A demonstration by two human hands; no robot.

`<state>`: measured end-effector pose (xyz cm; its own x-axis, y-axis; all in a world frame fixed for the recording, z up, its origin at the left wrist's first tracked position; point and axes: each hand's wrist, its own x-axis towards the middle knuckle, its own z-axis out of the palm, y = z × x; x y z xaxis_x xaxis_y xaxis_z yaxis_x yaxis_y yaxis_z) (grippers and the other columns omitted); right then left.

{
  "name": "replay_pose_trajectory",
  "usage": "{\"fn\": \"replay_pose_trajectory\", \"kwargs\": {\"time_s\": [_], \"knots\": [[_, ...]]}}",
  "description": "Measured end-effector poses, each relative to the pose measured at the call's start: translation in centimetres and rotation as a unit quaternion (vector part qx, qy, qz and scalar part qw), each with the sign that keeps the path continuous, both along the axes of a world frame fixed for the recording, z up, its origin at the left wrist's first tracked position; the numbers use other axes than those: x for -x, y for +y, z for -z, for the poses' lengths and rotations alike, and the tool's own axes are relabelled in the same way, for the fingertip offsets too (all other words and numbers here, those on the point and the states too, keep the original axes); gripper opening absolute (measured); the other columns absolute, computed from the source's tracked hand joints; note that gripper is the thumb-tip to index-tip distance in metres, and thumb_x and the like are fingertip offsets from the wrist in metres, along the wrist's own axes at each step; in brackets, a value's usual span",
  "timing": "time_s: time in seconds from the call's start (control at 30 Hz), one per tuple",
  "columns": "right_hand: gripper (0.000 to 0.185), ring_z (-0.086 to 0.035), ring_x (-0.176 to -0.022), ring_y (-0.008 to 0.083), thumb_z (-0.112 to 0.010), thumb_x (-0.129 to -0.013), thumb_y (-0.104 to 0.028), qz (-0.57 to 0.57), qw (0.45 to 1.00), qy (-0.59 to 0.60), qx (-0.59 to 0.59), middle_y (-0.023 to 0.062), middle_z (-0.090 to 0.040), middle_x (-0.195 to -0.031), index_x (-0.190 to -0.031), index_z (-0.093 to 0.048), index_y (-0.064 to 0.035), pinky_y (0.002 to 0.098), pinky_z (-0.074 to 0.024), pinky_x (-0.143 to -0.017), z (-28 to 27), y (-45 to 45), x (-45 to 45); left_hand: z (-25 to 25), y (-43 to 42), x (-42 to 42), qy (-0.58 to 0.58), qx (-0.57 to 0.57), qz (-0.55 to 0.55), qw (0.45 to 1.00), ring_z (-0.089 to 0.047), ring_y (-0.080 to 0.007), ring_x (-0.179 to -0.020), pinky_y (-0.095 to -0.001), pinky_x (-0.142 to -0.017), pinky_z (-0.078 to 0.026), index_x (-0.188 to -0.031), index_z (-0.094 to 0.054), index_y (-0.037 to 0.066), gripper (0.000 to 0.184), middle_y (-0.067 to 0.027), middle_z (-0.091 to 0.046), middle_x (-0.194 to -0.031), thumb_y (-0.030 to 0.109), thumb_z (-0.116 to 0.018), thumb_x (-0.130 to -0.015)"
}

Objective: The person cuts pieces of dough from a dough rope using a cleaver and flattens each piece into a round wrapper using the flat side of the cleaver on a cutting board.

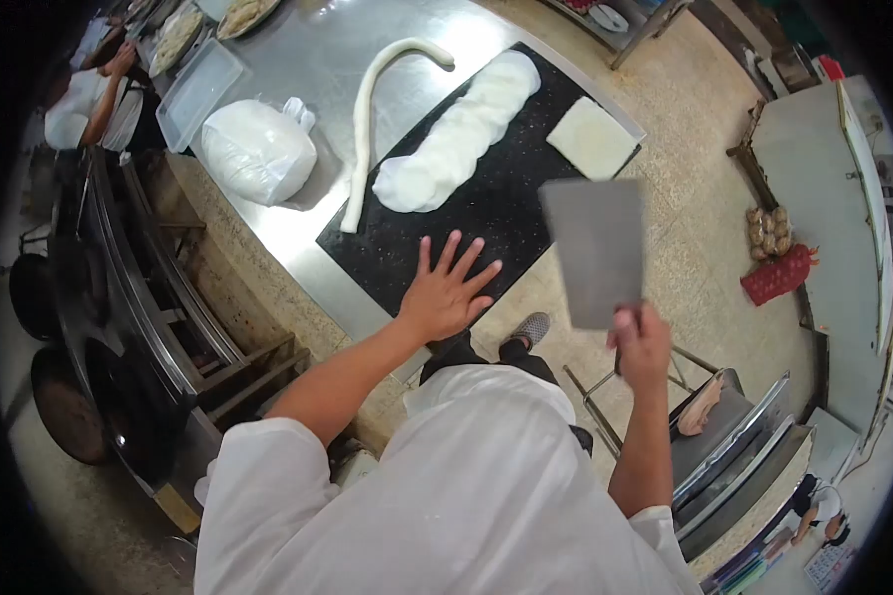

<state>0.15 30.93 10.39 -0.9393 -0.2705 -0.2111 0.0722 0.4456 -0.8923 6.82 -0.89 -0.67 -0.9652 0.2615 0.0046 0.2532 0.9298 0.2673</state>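
Note:
My left hand (446, 295) lies with its fingers spread on the black board (501, 223), near its front edge. In my right hand (641, 342) is the handle of a wide metal cleaver (597, 253), its blade raised over the board's right side and the floor. Overlapping flat white dough rounds (456, 139) form a long row across the board. A long dough rope (365, 119) curves along the board's left side, partly on the steel table. At the board's right corner sits a square pale slab (592, 138).
On the steel table (298, 40) stand a bulging white plastic bag (258, 152), a clear plastic tray (201, 94) and food-filled plates (245, 15). A person (99, 104) is at the upper left. Woks (69, 402) hang at the left; metal trays (734, 446) stand lower right.

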Motion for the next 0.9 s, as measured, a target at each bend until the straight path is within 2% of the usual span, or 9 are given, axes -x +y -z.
{"fn": "replay_pose_trajectory", "kwargs": {"time_s": [0.13,0.23,0.33,0.47,0.53,0.57,0.67,0.77,0.9], "knots": [[0.031,-0.059,-0.063,0.0115,-0.056,-0.107,-0.031,0.124,0.969,0.081,0.197,0.0046,-0.062,-0.076,-0.104,-0.063,-0.0003,0.0282,-0.0472,-0.06,5.9,-3.8,9.3,-0.4,1.8,4.8,-0.01,0.021,0.045,0.999,-0.018,-0.0447,-0.155,-0.0726,-0.12,-0.01,-0.157,-0.044,0.029,0.067,-0.0149,-0.028,-0.167,0.062,-0.048,-0.099],[0.026,-0.057,-0.056,0.0147,-0.055,-0.106,-0.029,0.2,0.934,-0.244,0.17,0.0046,-0.058,-0.073,-0.095,-0.054,-0.0058,0.0326,-0.049,-0.052,10.7,-6.2,14.2,-0.4,2.3,5.8,-0.009,0.03,0.045,0.999,-0.018,-0.0433,-0.156,-0.0701,-0.121,-0.008,-0.158,-0.043,0.029,0.067,-0.0142,-0.029,-0.167,0.062,-0.047,-0.1],[0.023,-0.057,-0.056,0.0137,-0.055,-0.105,-0.027,0.219,0.927,-0.255,0.167,0.0042,-0.057,-0.071,-0.097,-0.054,-0.0063,0.0331,-0.048,-0.05,11.0,-5.4,12.5,0.1,2.0,6.1,-0.029,0.009,0.035,0.999,-0.016,-0.0408,-0.157,-0.0668,-0.123,-0.007,-0.158,-0.043,0.028,0.067,-0.0127,-0.028,-0.168,0.062,-0.046,-0.1],[0.03,-0.062,-0.062,0.0216,-0.063,-0.1,-0.031,-0.032,0.973,-0.218,-0.071,0.012,-0.063,-0.073,-0.1,-0.062,-0.0018,0.0409,-0.0505,-0.059,9.9,-3.5,4.0,-1.7,1.4,5.9,-0.041,-0.087,0.04,0.995,-0.015,-0.0377,-0.158,-0.0648,-0.124,-0.007,-0.158,-0.043,0.028,0.07,-0.0116,-0.026,-0.17,0.062,-0.051,-0.098],[0.037,-0.069,-0.078,0.0348,-0.067,-0.097,-0.035,-0.2,0.954,-0.214,-0.061,0.0219,-0.068,-0.082,-0.1,-0.063,0.0021,0.048,-0.0524,-0.073,11.5,-3.9,-1.7,-1.3,0.7,5.0,-0.003,-0.059,0.169,0.984,-0.018,-0.0358,-0.158,-0.064,-0.125,-0.008,-0.155,-0.047,0.028,0.071,-0.0085,-0.031,-0.168,0.063,-0.056,-0.094],[0.04,-0.069,-0.092,0.0445,-0.069,-0.094,-0.036,-0.278,0.953,-0.101,-0.065,0.0282,-0.069,-0.09,-0.098,-0.064,0.0029,0.0519,-0.0512,-0.083,11.3,-4.8,-3.7,-0.6,0.4,4.1,-0.007,-0.062,0.17,0.983,-0.018,-0.0358,-0.158,-0.064,-0.125,-0.008,-0.155,-0.047,0.028,0.071,-0.0085,-0.031,-0.168,0.063,-0.056,-0.094],[0.042,-0.068,-0.093,0.0461,-0.073,-0.091,-0.039,-0.266,0.944,-0.164,-0.101,0.0286,-0.07,-0.096,-0.1,-0.067,0.0019,0.0511,-0.0516,-0.083,13.4,-6.6,-2.9,0.3,0.0,3.6,-0.05,-0.052,0.208,0.975,-0.027,-0.0333,-0.155,-0.0629,-0.125,-0.012,-0.151,-0.052,0.029,0.071,-0.0017,-0.042,-0.162,0.066,-0.058,-0.09],[0.047,-0.069,-0.093,0.0448,-0.072,-0.091,-0.042,-0.258,0.938,-0.212,-0.097,0.0291,-0.07,-0.1,-0.102,-0.068,0.0032,0.0504,-0.0522,-0.083,13.0,-7.3,-0.2,0.2,-0.2,7.2,-0.023,0.028,0.219,0.975,-0.028,-0.0324,-0.155,-0.0631,-0.124,-0.013,-0.152,-0.051,0.029,0.072,-0.0023,-0.043,-0.162,0.066,-0.057,-0.091],[0.052,-0.069,-0.098,0.0445,-0.072,-0.09,-0.044,-0.221,0.952,-0.17,-0.124,0.0292,-0.071,-0.102,-0.11,-0.066,0.0039,0.0497,-0.0529,-0.086,10.6,-8.7,4.6,0.5,-0.5,13.0,0.045,-0.011,0.192,0.98,-0.026,-0.0332,-0.155,-0.0628,-0.124,-0.013,-0.153,-0.05,0.028,0.07,-0.0064,-0.037,-0.165,0.065,-0.053,-0.095]]}}
